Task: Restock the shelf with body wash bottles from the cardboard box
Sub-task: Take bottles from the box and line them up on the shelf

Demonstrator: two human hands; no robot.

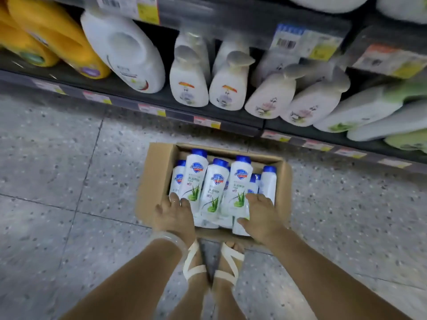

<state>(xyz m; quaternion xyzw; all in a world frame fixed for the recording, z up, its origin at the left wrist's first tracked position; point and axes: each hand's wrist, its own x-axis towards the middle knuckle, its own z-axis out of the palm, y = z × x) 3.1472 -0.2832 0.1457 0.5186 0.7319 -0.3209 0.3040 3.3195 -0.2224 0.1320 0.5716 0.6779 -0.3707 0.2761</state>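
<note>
Both hands [217,215] touch glossy bottles [213,188] (cardboard box [152,176]).

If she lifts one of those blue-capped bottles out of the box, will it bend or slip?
Probably it won't bend: each blue-capped bottle looks like hard, moulded plastic. It may be a bit slippery, since its surface looks smooth and glossy. The right hand rests on one; the neighbours in the cardboard box lean together, so they may shift.

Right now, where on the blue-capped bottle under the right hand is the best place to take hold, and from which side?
Grip the bottle round its white body just below the blue cap, coming from above. It lies label-up on others in the cardboard box, cap toward the shelf, with neighbours close on both sides. The right hand now covers its base end, a likely weaker hold.
</note>
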